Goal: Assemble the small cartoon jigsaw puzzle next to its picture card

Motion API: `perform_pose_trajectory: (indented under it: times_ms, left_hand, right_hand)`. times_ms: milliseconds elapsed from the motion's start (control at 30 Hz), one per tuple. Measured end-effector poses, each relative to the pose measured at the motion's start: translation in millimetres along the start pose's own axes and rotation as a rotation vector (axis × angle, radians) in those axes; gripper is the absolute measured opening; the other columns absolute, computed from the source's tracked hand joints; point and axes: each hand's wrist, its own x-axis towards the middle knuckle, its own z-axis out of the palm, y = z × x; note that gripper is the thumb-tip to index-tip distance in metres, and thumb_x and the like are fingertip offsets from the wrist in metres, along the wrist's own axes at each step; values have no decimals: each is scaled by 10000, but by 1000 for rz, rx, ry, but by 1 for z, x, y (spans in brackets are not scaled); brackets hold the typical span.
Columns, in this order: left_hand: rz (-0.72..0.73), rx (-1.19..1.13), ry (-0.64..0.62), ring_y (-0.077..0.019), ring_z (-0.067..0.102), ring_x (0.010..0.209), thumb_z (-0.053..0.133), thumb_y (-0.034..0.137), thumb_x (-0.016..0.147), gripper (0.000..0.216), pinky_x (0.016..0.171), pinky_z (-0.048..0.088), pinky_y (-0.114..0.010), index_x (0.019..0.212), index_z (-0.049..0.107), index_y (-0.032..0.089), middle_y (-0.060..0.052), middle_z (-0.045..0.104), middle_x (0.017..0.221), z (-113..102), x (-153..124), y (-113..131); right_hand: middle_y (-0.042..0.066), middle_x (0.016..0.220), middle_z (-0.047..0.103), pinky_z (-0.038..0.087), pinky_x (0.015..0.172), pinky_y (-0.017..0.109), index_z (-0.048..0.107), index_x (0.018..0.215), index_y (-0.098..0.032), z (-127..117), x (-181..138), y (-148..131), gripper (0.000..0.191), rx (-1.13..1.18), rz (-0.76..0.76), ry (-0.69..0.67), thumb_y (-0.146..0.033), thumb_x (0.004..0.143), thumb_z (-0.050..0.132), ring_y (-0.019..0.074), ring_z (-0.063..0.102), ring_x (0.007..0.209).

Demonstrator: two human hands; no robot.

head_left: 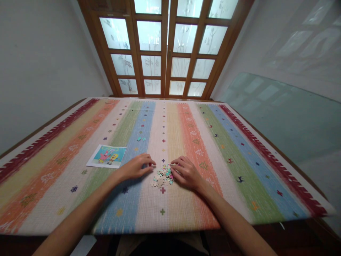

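At left, the picture card (107,156) lies flat on the tabletop (151,220), its long axis running across you, figures upright from your seat. Beyond your left hand (136,167) sit two turquoise pieces (141,139); that hand is loosely curled, thumb and fingers parted, apparently empty. The puzzle pile (161,179) lies between your hands, pieces pointing every way. Your right hand (185,173) bends over its right edge; you can't tell whether it grips one. You seem to be sorting; next calls for pinching out single pieces.
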Motion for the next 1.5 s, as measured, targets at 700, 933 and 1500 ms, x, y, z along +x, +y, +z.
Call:
perform_pose_trajectory:
  times_ms: [700, 933, 1500]
  left_hand:
    - [-153, -202, 9, -164, 569, 666, 601, 386, 909, 189, 650, 448, -297, 869, 668, 214, -16, 688, 762, 12, -12, 15]
    - [-165, -90, 196, -194, 635, 768, 629, 362, 884, 159, 762, 506, -343, 879, 703, 222, -38, 729, 850, -21, 9, -11]
    - [-51, 379, 356, -285, 600, 1008, 571, 212, 886, 183, 981, 492, -466, 799, 731, 194, -108, 678, 977, -35, 76, -82]
  right_hand:
    - [96, 930, 724, 493, 773, 405, 709, 895, -197, 2, -1, 2, 171, 8, -5, 17, -164, 978, 564, 235, 594, 867]
    - [89, 936, 725, 496, 771, 406, 692, 872, -202, 3, -2, 3, 182, 5, -13, 14, -168, 984, 552, 234, 583, 863]
    - [92, 926, 721, 482, 766, 386, 684, 866, -182, 2, -2, 5, 191, 0, -24, 19, -164, 992, 541, 226, 577, 850]
